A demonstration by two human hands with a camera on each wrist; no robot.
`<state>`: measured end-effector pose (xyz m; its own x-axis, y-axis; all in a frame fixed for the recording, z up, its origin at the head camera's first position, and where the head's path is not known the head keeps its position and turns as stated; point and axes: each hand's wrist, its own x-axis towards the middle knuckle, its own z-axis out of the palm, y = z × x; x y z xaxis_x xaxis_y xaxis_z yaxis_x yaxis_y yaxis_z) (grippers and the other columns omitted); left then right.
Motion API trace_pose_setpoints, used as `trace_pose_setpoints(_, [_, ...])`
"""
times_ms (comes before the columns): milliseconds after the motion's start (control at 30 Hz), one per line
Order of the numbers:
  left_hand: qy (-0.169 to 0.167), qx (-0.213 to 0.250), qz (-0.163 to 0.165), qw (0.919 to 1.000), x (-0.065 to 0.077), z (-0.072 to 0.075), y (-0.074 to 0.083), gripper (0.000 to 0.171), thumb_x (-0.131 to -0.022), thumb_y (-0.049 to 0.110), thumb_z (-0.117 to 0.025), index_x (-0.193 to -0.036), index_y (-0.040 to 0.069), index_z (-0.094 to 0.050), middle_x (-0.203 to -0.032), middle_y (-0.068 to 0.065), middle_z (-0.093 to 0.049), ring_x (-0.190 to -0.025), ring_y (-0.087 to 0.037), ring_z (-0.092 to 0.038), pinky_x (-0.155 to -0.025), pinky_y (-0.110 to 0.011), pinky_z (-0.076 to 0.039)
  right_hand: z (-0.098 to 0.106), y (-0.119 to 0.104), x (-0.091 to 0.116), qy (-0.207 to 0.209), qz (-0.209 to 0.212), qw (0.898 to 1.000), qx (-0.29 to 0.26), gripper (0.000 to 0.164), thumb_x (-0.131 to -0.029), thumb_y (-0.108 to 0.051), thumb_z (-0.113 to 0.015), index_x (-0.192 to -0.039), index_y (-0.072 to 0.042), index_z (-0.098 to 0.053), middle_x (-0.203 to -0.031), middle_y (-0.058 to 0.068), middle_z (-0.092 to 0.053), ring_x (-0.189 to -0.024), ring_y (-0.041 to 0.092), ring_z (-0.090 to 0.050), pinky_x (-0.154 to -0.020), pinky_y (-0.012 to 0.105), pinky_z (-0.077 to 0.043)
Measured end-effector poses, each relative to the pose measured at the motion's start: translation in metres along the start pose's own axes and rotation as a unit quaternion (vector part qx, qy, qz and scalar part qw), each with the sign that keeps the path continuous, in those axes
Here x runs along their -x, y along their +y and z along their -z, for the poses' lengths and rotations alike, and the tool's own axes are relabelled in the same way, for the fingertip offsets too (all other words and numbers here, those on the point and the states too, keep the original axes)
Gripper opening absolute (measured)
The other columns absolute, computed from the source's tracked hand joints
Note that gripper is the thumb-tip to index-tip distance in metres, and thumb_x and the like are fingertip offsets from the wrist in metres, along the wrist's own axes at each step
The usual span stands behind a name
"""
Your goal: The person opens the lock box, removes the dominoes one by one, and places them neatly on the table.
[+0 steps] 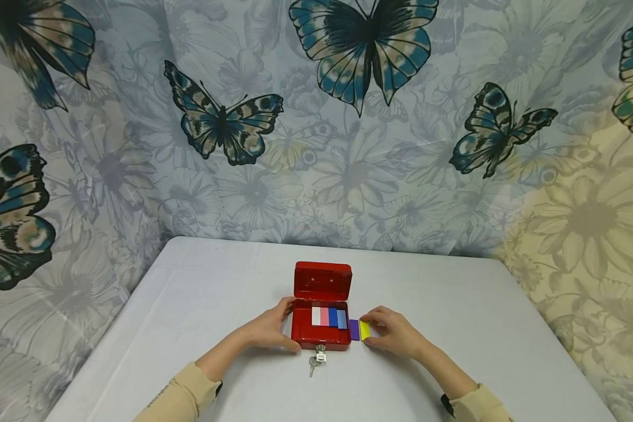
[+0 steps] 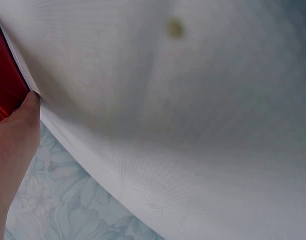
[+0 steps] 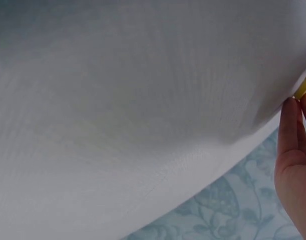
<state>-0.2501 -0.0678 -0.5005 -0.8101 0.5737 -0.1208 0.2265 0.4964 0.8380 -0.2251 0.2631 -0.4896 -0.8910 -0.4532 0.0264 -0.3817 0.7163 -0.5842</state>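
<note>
A red cash box [image 1: 320, 338] stands with its lid [image 1: 323, 281] raised. Inside lie a white block [image 1: 315, 316], a pink block [image 1: 324, 316], a dark blue block [image 1: 333, 317] and a light blue block [image 1: 341, 319], side by side. My left hand [image 1: 268, 327] grips the box's left side, thumb at the front corner and fingers toward the back. Just right of the box, a purple block [image 1: 354, 330] sits beside a yellow block [image 1: 365, 330]. My right hand [image 1: 395, 333] pinches the yellow one between thumb and fingers; in the right wrist view its yellow edge [image 3: 304, 85] shows at the fingertips.
Keys [image 1: 313, 366] hang from the lock [image 1: 320, 353] at the box's front. A white cloth covers the table [image 1: 216, 269]. Behind it hangs a curtain [image 1: 348, 193] printed with butterflies and flowers.
</note>
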Motion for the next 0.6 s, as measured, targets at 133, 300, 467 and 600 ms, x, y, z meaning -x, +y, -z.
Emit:
trace_pose_setpoints(133, [0.001,-0.001,0.002,1.0,0.0002,-0.0003,-0.0001,0.103,-0.069,0.024,-0.087,-0.147,0.004,-0.024,-0.15,-0.016,-0.036,-0.137,-0.036,-0.037,-0.11,-0.05,-0.035,0.0003,-0.0002,0.0,-0.001,-0.003,1.0,-0.002,0.038,-0.082,-0.019,-0.079,-0.116,-0.008,-0.067,-0.111,0.002,-0.061,-0.1,0.019,-0.058,-0.089,0.036,-0.055])
trace_pose_setpoints(300, [0.002,-0.004,0.002,1.0,0.0001,-0.0008,-0.0003,0.102,-0.069,0.024,-0.087,-0.147,0.004,-0.024,-0.149,-0.016,-0.037,-0.137,-0.035,-0.037,-0.111,-0.049,-0.034,0.0004,0.0004,0.0003,-0.001,-0.005,1.0,-0.004,0.037,-0.082,-0.019,-0.079,-0.116,-0.008,-0.067,-0.111,0.002,-0.061,-0.1,0.019,-0.058,-0.089,0.035,-0.055])
trace_pose_setpoints(467, [0.002,-0.005,-0.001,1.0,0.0003,-0.0005,0.0003,0.102,-0.069,0.024,-0.087,-0.147,0.004,-0.024,-0.149,-0.016,-0.037,-0.137,-0.035,-0.038,-0.111,-0.049,-0.034,0.0004,0.0008,0.0002,0.001,-0.006,1.0,-0.003,0.038,-0.082,-0.019,-0.079,-0.117,-0.009,-0.066,-0.112,0.002,-0.061,-0.101,0.019,-0.058,-0.089,0.035,-0.055])
trace_pose_setpoints(600, [0.002,-0.007,-0.002,1.0,0.001,0.0005,0.0022,0.102,-0.069,0.024,-0.087,-0.147,0.003,-0.024,-0.149,-0.016,-0.037,-0.137,-0.035,-0.038,-0.111,-0.049,-0.034,0.0017,-0.0007,-0.0002,-0.005,-0.006,1.0,-0.011,0.042,-0.082,-0.018,-0.079,-0.12,-0.006,-0.064,-0.114,0.004,-0.061,-0.103,0.022,-0.059,-0.09,0.038,-0.054])
